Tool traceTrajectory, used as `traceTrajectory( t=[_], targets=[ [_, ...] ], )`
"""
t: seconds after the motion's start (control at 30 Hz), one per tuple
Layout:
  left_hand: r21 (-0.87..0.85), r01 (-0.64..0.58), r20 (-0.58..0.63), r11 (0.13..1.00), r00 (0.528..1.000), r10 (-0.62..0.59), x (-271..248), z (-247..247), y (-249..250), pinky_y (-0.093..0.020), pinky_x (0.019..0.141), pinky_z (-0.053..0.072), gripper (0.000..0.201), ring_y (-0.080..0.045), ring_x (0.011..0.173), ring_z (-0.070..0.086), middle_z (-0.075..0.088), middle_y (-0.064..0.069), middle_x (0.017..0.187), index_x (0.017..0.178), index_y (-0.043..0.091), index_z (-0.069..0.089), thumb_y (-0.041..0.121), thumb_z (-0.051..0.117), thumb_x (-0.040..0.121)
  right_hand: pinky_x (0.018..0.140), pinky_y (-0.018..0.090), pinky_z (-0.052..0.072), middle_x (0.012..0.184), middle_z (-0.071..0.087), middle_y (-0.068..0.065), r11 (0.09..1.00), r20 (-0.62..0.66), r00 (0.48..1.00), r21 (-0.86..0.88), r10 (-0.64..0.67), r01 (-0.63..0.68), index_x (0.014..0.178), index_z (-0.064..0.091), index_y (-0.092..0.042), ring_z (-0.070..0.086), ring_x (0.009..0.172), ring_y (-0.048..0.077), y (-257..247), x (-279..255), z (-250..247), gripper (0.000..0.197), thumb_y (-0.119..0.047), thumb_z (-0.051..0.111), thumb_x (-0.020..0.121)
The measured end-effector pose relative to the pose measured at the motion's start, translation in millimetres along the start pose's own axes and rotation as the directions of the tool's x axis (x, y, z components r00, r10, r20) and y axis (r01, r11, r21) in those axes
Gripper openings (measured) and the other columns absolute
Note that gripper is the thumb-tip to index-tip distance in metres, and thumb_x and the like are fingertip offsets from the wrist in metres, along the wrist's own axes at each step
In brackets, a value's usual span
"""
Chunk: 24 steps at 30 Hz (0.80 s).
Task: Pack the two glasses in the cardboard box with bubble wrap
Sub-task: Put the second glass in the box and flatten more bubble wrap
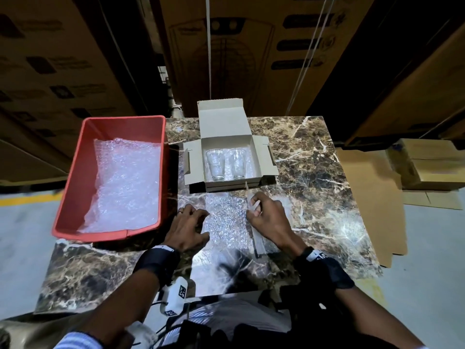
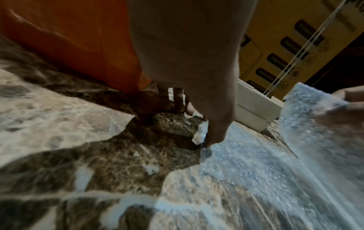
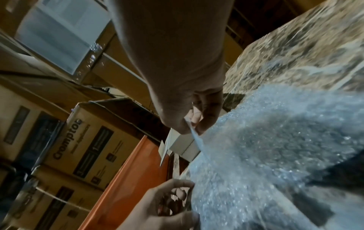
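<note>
Two clear glasses (image 1: 216, 163) (image 1: 237, 162) lie side by side in the open cardboard box (image 1: 261, 159) at the table's far middle. In front of the box a bubble wrap sheet (image 1: 226, 222) is spread on the table between my hands. My right hand (image 1: 254, 207) pinches the sheet's right edge and holds it raised off the table; the right wrist view shows the pinch (image 3: 192, 126). My left hand (image 1: 201, 222) holds the left edge, fingers curled and thumb (image 2: 212, 138) pressing it down.
A red plastic bin (image 1: 73, 177) at the left holds more bubble wrap (image 1: 125, 185). The marble table (image 1: 314, 159) is bare on the right. Flattened cardboard (image 1: 372, 197) and stacked boxes (image 1: 427, 165) lie on the floor to the right. Large cartons stand behind.
</note>
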<state>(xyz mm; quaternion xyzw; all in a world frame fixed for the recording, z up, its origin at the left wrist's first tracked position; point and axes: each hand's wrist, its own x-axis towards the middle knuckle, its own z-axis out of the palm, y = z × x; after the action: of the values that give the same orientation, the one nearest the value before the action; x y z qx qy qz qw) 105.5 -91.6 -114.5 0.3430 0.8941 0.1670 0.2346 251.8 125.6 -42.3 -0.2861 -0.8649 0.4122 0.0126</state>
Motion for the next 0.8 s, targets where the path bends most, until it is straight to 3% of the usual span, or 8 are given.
traceTrajectory(
  t=[0.07,0.2,0.37,0.47,0.57,0.63,0.7,0.8],
  targets=[
    [-0.041,0.014,0.015,0.999,1.0,-0.013,-2,1,-5,-0.039,0.097,0.047,0.064,-0.023,0.107,0.048,0.042,0.004,0.111,0.13,0.032,0.057,0.051,0.068,0.07,0.054,0.023,0.05,0.076,0.068,-0.002,1.0,0.033,0.999,0.009,0.011,-0.011,0.103,0.057,-0.023,0.065,0.066,0.012,-7,7,15,0.02,-0.018,0.069,0.089],
    [-0.135,0.047,-0.008,0.99,0.999,-0.048,-8,2,-9,-0.038,0.092,0.049,0.055,-0.017,0.109,0.043,0.039,0.007,0.108,0.127,0.031,0.057,0.045,0.071,0.075,0.058,0.034,0.054,0.077,0.069,0.003,0.999,0.087,0.996,0.027,-0.034,0.032,0.102,0.056,-0.021,0.068,0.068,0.02,-18,18,46,0.019,-0.017,0.068,0.088],
    [-0.21,0.076,0.014,0.975,0.997,-0.075,-12,4,-16,-0.037,0.092,0.049,0.049,-0.01,0.111,0.043,0.037,0.01,0.109,0.129,0.032,0.056,0.035,0.073,0.083,0.065,0.034,0.057,0.079,0.069,0.008,1.0,0.083,0.996,0.027,0.013,-0.015,0.105,0.058,-0.018,0.068,0.07,0.024,-27,33,77,0.022,-0.021,0.07,0.087],
    [-0.236,0.077,0.018,0.969,0.997,-0.075,-16,2,-13,-0.04,0.089,0.051,0.047,-0.009,0.111,0.043,0.034,0.012,0.109,0.13,0.036,0.051,0.035,0.068,0.086,0.074,0.035,0.057,0.088,0.072,0.01,0.998,0.123,0.99,-0.033,0.066,-0.062,0.116,0.06,-0.018,0.069,0.081,0.026,-30,39,92,0.035,-0.034,0.072,0.088],
    [-0.253,0.043,-0.001,0.966,0.999,-0.045,-15,1,-12,-0.044,0.093,0.05,0.044,-0.013,0.118,0.043,0.036,0.012,0.115,0.13,0.038,0.046,0.035,0.061,0.088,0.078,0.031,0.053,0.096,0.074,0.011,0.993,0.187,0.977,-0.068,0.104,-0.093,0.129,0.058,-0.015,0.07,0.092,0.027,-27,40,103,0.056,-0.055,0.065,0.091],
    [-0.264,0.001,-0.044,0.965,0.999,-0.013,-13,2,-12,-0.046,0.099,0.047,0.042,-0.019,0.119,0.046,0.04,0.01,0.118,0.131,0.037,0.046,0.041,0.053,0.09,0.083,0.031,0.051,0.103,0.073,0.013,0.993,0.208,0.972,-0.065,0.113,-0.102,0.132,0.058,-0.014,0.068,0.099,0.029,-23,38,107,0.049,-0.049,0.059,0.097],
    [-0.238,-0.068,-0.093,0.969,0.995,0.047,-10,5,-8,-0.044,0.101,0.045,0.04,-0.022,0.114,0.049,0.044,0.006,0.119,0.133,0.032,0.048,0.044,0.046,0.095,0.082,0.027,0.048,0.11,0.071,0.014,0.994,0.201,0.974,-0.026,0.11,-0.107,0.132,0.061,-0.013,0.067,0.099,0.028,-19,35,106,0.036,-0.03,0.056,0.1],
    [-0.087,-0.178,-0.134,0.98,0.977,0.165,-5,7,1,-0.038,0.092,0.044,0.04,-0.022,0.106,0.047,0.047,0.002,0.12,0.133,0.027,0.052,0.046,0.05,0.098,0.065,0.024,0.052,0.104,0.069,0.012,0.975,0.227,0.965,0.149,0.132,-0.168,0.126,0.063,-0.013,0.066,0.074,0.022,-13,31,97,0.029,-0.009,0.054,0.098]
  ],
)
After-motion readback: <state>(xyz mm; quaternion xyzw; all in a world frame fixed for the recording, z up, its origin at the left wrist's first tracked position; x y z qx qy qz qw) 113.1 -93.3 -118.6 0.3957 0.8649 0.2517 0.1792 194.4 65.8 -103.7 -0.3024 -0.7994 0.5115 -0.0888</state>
